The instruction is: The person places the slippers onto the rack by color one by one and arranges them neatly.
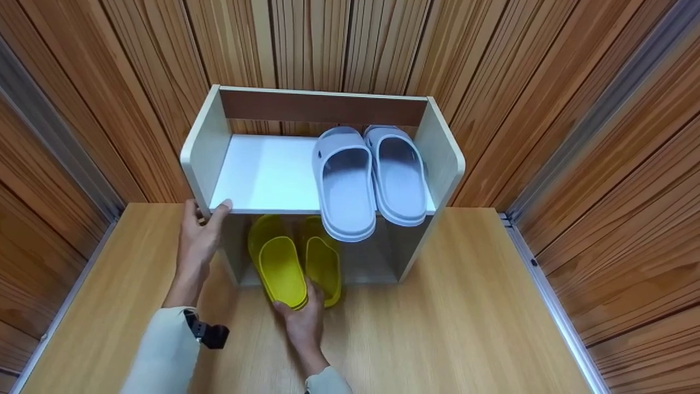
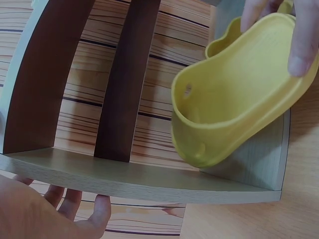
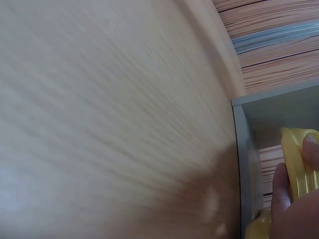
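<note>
A small two-tier shoe rack (image 1: 322,101) stands against the back wall. My left hand (image 1: 199,235) grips its left side panel at upper shelf height; in the left wrist view that hand's fingers (image 2: 71,203) lie along the panel's outer face. My right hand (image 1: 306,323) pinches the left yellow slipper (image 1: 281,271) by its heel, toe inside the lower tier. Beside it, to the right, is the other yellow slipper (image 1: 322,268), partly hidden. In the right wrist view, my right hand (image 3: 299,214) holds the yellow slipper (image 3: 297,167) at that view's right edge.
Two grey slippers (image 1: 347,191) sit on the right part of the upper shelf (image 1: 268,169), heels overhanging its front edge. A wooden floor board (image 1: 465,306) spreads around the rack. Wood-panelled walls (image 1: 629,230) with metal corner strips enclose it on both sides.
</note>
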The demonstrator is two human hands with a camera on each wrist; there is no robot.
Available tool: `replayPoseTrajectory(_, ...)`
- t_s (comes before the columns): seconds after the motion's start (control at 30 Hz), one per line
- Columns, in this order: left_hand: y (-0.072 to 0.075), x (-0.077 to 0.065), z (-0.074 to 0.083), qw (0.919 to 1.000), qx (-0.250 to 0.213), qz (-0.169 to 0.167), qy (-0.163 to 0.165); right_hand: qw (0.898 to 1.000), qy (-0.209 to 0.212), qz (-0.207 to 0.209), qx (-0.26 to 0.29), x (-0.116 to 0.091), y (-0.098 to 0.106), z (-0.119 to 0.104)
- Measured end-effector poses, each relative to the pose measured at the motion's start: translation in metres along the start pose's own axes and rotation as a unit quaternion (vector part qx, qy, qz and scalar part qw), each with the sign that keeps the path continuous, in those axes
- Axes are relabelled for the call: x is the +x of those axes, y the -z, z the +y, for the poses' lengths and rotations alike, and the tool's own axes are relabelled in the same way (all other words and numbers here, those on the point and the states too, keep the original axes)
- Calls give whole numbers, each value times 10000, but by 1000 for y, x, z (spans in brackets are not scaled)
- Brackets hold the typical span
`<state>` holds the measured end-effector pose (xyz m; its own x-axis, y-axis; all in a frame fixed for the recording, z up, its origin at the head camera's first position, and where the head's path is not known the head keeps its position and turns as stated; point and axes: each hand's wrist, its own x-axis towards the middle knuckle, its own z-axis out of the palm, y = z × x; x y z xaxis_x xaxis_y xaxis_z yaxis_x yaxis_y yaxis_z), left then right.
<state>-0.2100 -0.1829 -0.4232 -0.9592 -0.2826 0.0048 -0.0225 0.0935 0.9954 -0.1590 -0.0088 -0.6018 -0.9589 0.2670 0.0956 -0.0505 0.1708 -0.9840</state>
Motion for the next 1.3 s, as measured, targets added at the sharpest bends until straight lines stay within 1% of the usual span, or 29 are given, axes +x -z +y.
replayPoseTrajectory(0.13, 1, 1, 1, 10000, 19, 7, -24, 10000, 9, 50, 29, -3, -8, 1)
replayPoseTrajectory(0.33, 2, 1, 1, 9999, 121, 38, -71, 9988, 108, 339, -322, -6, -17, 3)
replayPoseTrajectory(0.53, 2, -1, -1, 9998, 205, 39, 26, 9980, -122, 339, -519, -9, -25, 9)
replayPoseTrajectory(0.8, 0, -1, -2, 9996, 202, -32, 173, 9974, -169, 464, -530, -11, -33, 16)
replayPoseTrajectory(0.93, 2, -1, -1, 9997, 181, -52, 179, 9973, -194, 426, -570, -13, -36, 17)
replayPoseTrajectory(1.0, 3, -1, -1, 9997, 163, -51, 147, 9974, -54, 386, -613, -12, -36, 16)
replayPoseTrajectory(1.13, 3, 0, 0, 9998, 172, -35, 81, 9969, 437, 283, -595, -9, -37, 17)
replayPoseTrajectory(1.3, 1, 0, 1, 9999, 147, -24, -64, 9923, 1022, 248, -648, -5, -38, 22)
